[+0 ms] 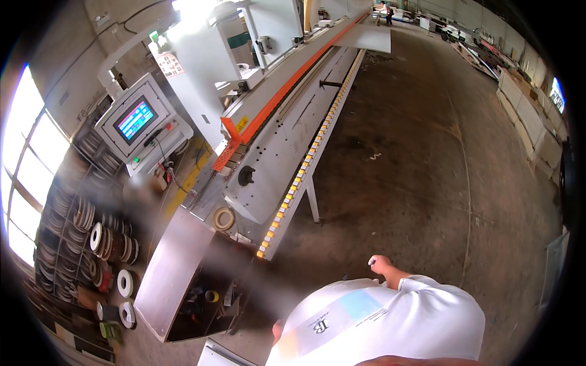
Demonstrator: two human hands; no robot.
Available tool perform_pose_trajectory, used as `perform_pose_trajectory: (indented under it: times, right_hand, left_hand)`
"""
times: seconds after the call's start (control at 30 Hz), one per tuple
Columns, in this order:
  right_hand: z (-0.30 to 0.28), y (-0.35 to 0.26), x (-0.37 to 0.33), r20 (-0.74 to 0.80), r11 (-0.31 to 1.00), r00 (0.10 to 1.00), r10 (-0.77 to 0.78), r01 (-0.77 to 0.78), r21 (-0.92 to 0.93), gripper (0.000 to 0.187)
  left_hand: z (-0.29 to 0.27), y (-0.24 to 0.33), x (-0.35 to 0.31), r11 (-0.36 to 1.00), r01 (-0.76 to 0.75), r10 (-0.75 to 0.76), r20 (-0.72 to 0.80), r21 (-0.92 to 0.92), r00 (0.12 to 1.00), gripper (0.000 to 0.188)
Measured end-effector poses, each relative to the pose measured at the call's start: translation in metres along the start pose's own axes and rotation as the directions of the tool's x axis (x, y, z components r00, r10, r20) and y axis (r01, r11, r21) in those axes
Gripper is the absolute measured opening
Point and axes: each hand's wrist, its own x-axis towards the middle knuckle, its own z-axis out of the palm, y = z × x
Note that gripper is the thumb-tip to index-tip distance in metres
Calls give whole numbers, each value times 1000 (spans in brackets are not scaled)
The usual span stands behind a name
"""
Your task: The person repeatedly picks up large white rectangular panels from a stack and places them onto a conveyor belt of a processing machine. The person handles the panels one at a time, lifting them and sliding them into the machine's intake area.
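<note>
My right hand (381, 264) is beyond the front of my white shirt (390, 323), above the concrete floor. Its fingers are curled closed, and a small whitish spot shows at their tips; what it is, I cannot make out. At the shirt's left edge only a sliver of skin shows, probably my left hand (278, 330), with its fingers hidden. Nearest to that side stands an open-sided metal cabinet (160, 277) at the end of a long edge-banding machine (256, 204). A roll of tan banding tape (224, 219) lies on top of the machine's end.
A control panel (135, 119) with a lit screen stands at the left. A rail of yellow and white rollers (293, 194) runs along the machine. Banding coils (104, 239) fill a rack by the windows. Stacked boards (530, 122) line the right; a person (388, 12) stands far off.
</note>
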Motion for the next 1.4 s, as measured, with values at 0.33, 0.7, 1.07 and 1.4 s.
perform_pose_trajectory:
  times: [0.33,0.7,1.07,1.4]
  right_hand:
    - [-6,42,5,225,978,974,18,-64,199,20]
    - [-10,56,4,361,975,929,76,-144,167,27]
    - [15,69,8,278,950,960,-7,-80,300,23]
    - [43,63,-27,286,960,958,7,-87,268,21]
  left_hand:
    - [34,27,-26,999,28,-28,15,32,999,16]
    - [40,40,-52,996,74,-74,5,57,997,16]
    - [47,79,-50,993,59,-65,58,103,996,17]
    - [30,72,-70,993,35,-47,107,112,993,18]
